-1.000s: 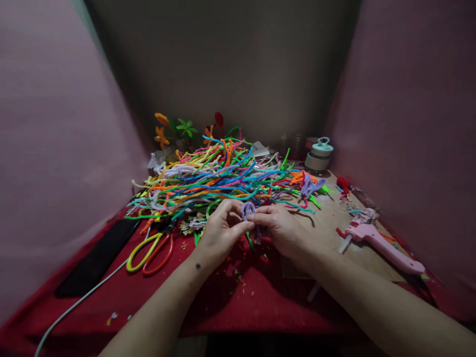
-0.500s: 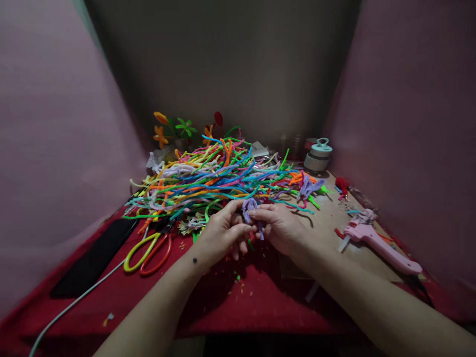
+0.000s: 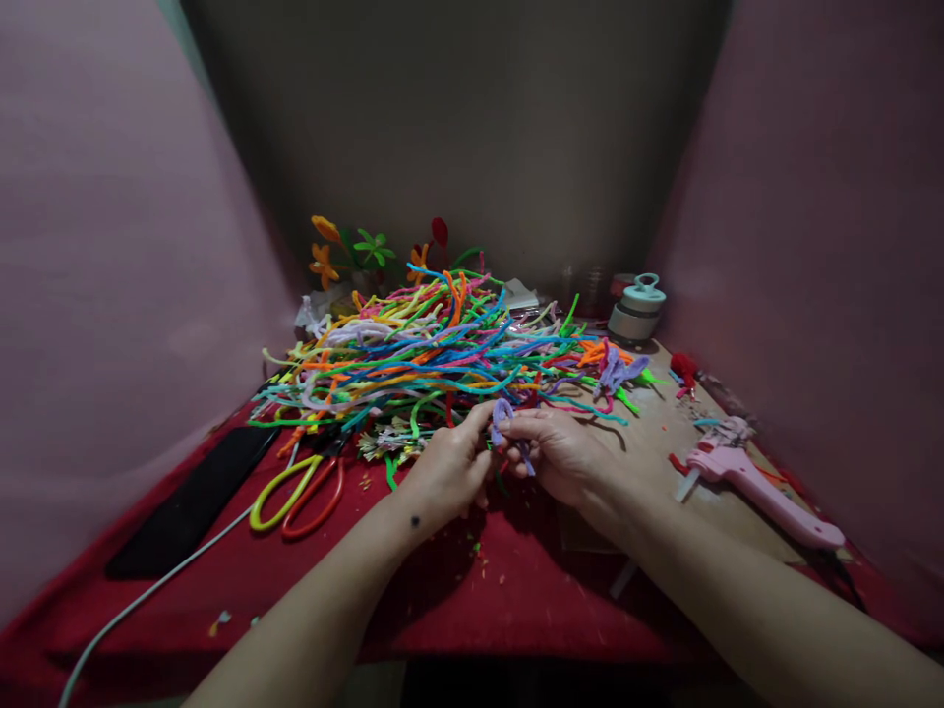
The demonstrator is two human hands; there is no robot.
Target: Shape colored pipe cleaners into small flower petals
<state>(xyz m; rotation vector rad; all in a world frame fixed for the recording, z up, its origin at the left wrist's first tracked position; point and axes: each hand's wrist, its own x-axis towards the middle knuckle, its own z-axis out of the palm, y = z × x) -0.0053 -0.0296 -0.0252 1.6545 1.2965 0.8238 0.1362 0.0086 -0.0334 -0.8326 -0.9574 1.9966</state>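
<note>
A purple pipe cleaner [image 3: 502, 413], bent into a small loop with a loose end hanging down, is held between both hands above the red cloth. My right hand [image 3: 555, 444] pinches it between thumb and fingertips. My left hand [image 3: 449, 470] is closed at the loop's left side, its fingertips partly hidden behind the hand itself. Just beyond the hands spreads a big heap of colourful pipe cleaners [image 3: 413, 359]. More purple pieces [image 3: 619, 371] lie at the heap's right end.
On the left are scissors [image 3: 284, 497] with yellow and red handles, a black flat object [image 3: 188, 506] and a white cable [image 3: 158, 582]. A pink glue gun [image 3: 767, 492] rests on a brown board [image 3: 649, 472] at right. Behind stand a lidded jar [image 3: 638, 310] and pipe-cleaner flowers [image 3: 375, 248].
My left hand has turned and moved slightly right, closer to my right hand. The purple loop looks narrower and tilted. The whole view has shifted a little.
</note>
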